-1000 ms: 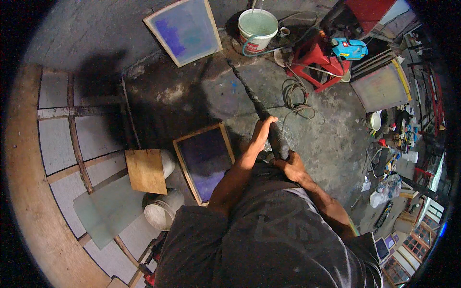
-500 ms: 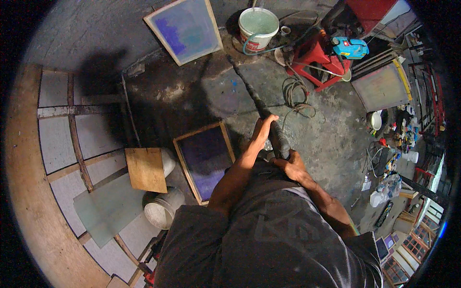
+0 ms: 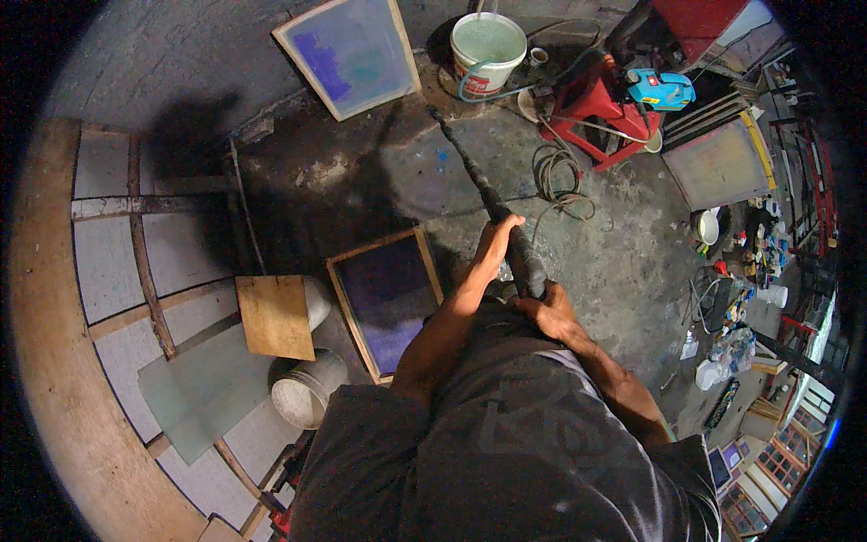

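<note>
Both hands grip a long black pressure washer wand (image 3: 468, 164), which slants away from my waist toward the far left. My left hand (image 3: 498, 240) is closed around its middle. Closer to my body, my right hand (image 3: 549, 314) wraps its rear end, the trigger hidden under the fingers. Beyond the tip, a wood-framed printing screen (image 3: 366, 56) with a purple and blue-grey mesh leans on the wall. Another framed screen (image 3: 386, 294), dark purple, stands left of my left forearm.
A white bucket of water (image 3: 489, 43) stands at the back. Right of it, a blue pressure washer (image 3: 662, 89) rests on a red stool (image 3: 596, 122), with a coiled hose (image 3: 558, 177) on the wet floor. A wooden board (image 3: 274, 316) and a tipped bucket (image 3: 307, 394) are at left.
</note>
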### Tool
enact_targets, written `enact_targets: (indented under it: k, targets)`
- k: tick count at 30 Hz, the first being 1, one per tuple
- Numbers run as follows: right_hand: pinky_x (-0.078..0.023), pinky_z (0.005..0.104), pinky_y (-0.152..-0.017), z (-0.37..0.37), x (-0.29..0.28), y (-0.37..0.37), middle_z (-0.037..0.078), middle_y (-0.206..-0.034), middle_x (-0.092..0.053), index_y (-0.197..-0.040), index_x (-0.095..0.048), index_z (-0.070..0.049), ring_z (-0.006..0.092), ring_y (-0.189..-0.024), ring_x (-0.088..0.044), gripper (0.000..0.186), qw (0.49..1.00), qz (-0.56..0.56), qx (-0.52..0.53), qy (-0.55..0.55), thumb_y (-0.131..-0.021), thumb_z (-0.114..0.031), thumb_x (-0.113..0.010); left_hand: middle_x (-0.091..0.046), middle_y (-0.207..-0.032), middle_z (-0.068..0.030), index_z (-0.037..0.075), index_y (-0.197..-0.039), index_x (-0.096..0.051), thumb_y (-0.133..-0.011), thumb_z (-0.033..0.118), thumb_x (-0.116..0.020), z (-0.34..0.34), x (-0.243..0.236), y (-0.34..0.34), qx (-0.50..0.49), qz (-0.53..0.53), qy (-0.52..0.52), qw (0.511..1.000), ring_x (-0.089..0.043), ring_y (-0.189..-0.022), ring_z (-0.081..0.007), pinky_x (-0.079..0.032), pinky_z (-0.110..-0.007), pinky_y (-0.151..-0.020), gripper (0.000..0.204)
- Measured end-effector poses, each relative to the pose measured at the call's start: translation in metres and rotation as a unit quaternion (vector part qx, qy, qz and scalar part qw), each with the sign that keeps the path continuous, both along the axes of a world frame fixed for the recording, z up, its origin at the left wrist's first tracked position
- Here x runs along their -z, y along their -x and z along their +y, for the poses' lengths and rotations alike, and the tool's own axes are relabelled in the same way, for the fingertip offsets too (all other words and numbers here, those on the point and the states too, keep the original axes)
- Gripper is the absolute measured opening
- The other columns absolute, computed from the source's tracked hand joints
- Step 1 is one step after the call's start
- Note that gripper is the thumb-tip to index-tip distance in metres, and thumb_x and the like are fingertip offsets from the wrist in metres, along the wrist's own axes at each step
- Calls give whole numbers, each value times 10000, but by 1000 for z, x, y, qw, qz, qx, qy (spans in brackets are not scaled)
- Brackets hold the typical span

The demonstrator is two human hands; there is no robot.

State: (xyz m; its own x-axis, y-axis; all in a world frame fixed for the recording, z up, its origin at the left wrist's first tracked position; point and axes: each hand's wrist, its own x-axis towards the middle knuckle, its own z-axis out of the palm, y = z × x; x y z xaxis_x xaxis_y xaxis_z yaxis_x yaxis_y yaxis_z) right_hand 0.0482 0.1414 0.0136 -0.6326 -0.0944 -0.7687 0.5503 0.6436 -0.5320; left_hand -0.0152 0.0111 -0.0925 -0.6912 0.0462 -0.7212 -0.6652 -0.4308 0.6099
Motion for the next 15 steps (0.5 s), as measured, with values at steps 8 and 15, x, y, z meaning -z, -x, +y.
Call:
enact_targets:
  k: [8,15]
  targets:
    - [-441,375,-853,4,10,-5,182,-1034,-621,-1119,-553,42,289,-970,-588,480,1000,1,14,19,-729,-210,-678,-517,-771,-39,34,-837,-572,-692,417,-633,-1,-4,-1,2,-6,4,1000,-470,-730,-179,-363,-321,-677,414]
    - [-441,381,-851,-5,-9,0,185,-1046,-620,-1116,-552,45,292,-972,-587,471,1000,-8,10,-11,-734,-204,-670,-506,-765,-33,41,-822,-565,-695,415,-632,-2,-2,0,15,9,10,1000,-463,-734,-178,-357,-325,-685,400]
